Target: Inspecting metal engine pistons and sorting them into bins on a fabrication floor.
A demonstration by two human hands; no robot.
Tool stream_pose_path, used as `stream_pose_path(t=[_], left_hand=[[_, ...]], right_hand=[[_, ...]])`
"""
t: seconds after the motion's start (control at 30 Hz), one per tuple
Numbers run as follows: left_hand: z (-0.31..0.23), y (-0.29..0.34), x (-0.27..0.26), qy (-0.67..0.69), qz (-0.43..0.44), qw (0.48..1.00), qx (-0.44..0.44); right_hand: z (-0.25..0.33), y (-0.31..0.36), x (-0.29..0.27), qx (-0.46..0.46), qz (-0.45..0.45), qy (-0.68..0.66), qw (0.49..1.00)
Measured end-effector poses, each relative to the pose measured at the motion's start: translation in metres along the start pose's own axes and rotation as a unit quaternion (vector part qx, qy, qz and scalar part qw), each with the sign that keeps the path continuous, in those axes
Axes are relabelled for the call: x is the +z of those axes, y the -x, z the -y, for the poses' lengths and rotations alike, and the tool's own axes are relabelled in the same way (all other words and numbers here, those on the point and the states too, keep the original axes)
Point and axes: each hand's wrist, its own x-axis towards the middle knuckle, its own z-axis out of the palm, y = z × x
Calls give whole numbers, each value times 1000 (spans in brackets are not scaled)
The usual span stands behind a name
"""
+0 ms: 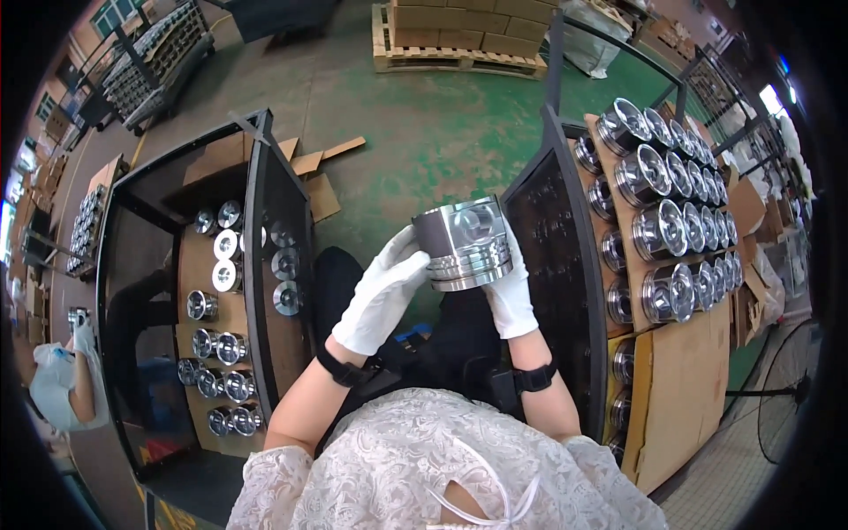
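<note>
Between my two white-gloved hands I hold an engine piston (464, 243), raised in front of my body. Its dark-coated skirt is on the upper part and the shiny ring grooves face down. My left hand (389, 287) grips its left side, with the thumb along the edge near the grooves. My right hand (514, 287) wraps round the right side; most of its fingers are hidden behind the piston. A dark band circles each wrist.
On my right, a black-framed cart (579, 265) carries rows of pistons (661, 228) on cardboard. To my left, another black cart (258, 291) holds several pistons (231, 348). Cardboard scraps (322, 194) lie on the green floor. A pallet of boxes (459, 58) stands ahead; another person (71, 380) works at far left.
</note>
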Motion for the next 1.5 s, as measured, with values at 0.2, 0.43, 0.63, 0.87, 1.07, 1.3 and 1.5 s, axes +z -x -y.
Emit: stream_pose_path(t=[0.2, 0.43, 0.63, 0.87, 1.07, 1.3, 1.5], left_hand=[[40, -21, -31, 120, -35, 992, -26], [48, -24, -41, 220, -29, 973, -58], [45, 3, -11, -189, -121, 964, 143], [36, 9, 27, -435, 114, 812, 371], [39, -3, 60, -393, 69, 882, 249], [76, 0, 54, -517, 172, 824, 158], [87, -6, 76, -458, 298, 834, 74]], right_hand=[[36, 16, 27, -302, -2, 408, 862], [26, 29, 37, -275, 12, 330, 903], [19, 17, 26, 282, 136, -469, 826], [27, 25, 3, 161, 143, -453, 865], [40, 40, -43, -68, -78, 94, 990], [87, 98, -38, -178, 93, 542, 816], [85, 146, -102, 35, -18, 449, 893]])
